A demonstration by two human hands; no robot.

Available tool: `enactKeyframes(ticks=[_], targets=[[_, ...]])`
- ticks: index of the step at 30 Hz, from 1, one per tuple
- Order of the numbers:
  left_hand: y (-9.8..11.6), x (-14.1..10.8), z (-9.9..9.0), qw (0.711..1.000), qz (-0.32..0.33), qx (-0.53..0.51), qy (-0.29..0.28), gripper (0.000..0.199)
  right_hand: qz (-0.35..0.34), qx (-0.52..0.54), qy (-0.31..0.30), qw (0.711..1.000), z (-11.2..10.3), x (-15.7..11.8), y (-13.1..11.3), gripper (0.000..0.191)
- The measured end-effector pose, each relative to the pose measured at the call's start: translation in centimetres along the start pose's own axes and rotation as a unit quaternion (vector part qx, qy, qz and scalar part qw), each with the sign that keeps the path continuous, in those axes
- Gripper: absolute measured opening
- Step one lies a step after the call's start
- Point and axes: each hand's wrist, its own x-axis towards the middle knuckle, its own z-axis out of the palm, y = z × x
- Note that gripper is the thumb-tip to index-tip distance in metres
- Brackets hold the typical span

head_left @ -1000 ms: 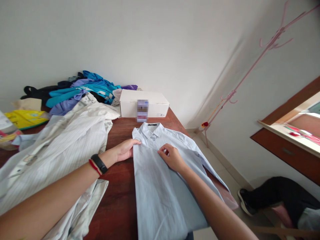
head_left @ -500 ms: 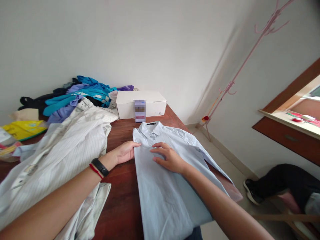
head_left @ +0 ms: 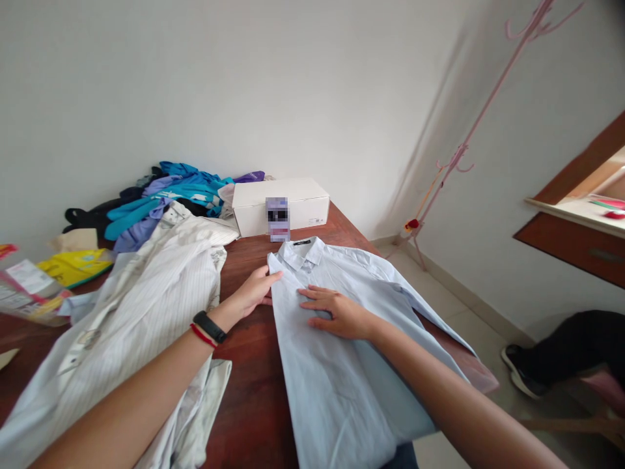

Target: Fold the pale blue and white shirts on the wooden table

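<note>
A light blue collared shirt (head_left: 336,378) lies front up on the table, its collar toward the wall and its left side folded in to a straight edge. My left hand (head_left: 254,290) grips that edge just below the collar, thumb on top and the other fingers partly hidden at the cloth's side. Over the chest of the shirt rests my right hand (head_left: 339,312), palm down with its fingers spread. One sleeve hangs out at the right, near the table's edge.
A striped white garment (head_left: 161,312) covers the left of the brown table (head_left: 249,404). Behind are piled clothes (head_left: 190,185), a white box (head_left: 293,195) and a yellow packet (head_left: 81,266). A pink coat stand (head_left: 481,124) leans in view at right, near a person's dark-clothed leg (head_left: 571,342).
My right hand has lowered and flattened onto the shirt's front. My left hand has shifted slightly up the folded edge. The whole view has swung a little to the left.
</note>
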Motion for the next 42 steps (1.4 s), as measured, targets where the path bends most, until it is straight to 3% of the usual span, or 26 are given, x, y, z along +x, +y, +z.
enactKeyframes(ticks=[2, 6, 9, 13, 16, 22, 28, 42], targets=[[0.1, 0.3, -0.5, 0.982, 0.069, 0.152, 0.085, 0.046, -0.001, 0.003, 0.002, 1.000, 0.0, 0.0, 0.0, 0.045], [0.0, 0.6, -1.5, 0.874, 0.181, 0.409, 0.190, 0.063, 0.003, 0.016, 0.013, 1.000, 0.2, 0.0, 0.1, 0.046], [-0.2, 0.5, -1.7, 0.817, 0.201, 0.496, 0.214, 0.057, 0.012, 0.026, 0.024, 0.999, 0.4, -0.1, 0.1, 0.053], [-0.6, 0.4, -1.5, 0.771, 0.217, 0.558, 0.217, 0.027, 0.034, 0.013, 0.030, 0.999, 0.5, -0.1, 0.3, 0.055], [-0.9, 0.6, -1.6, 0.745, 0.245, 0.578, 0.225, 0.025, 0.058, 0.001, 0.028, 0.998, 0.4, -0.2, 0.3, 0.054], [-1.3, 1.4, -2.1, 0.758, 0.282, 0.553, 0.202, 0.022, 0.085, 0.007, 0.074, 0.994, 0.3, -0.1, 0.5, 0.044], [-1.5, 1.7, -2.3, 0.773, 0.274, 0.538, 0.195, 0.023, 0.146, -0.010, 0.164, 0.976, 0.1, 0.2, 0.7, 0.014], [-2.0, 1.8, -2.1, 0.763, 0.252, 0.557, 0.212, 0.024, 0.181, -0.016, 0.167, 0.969, 0.1, 0.9, 0.0, 0.010]])
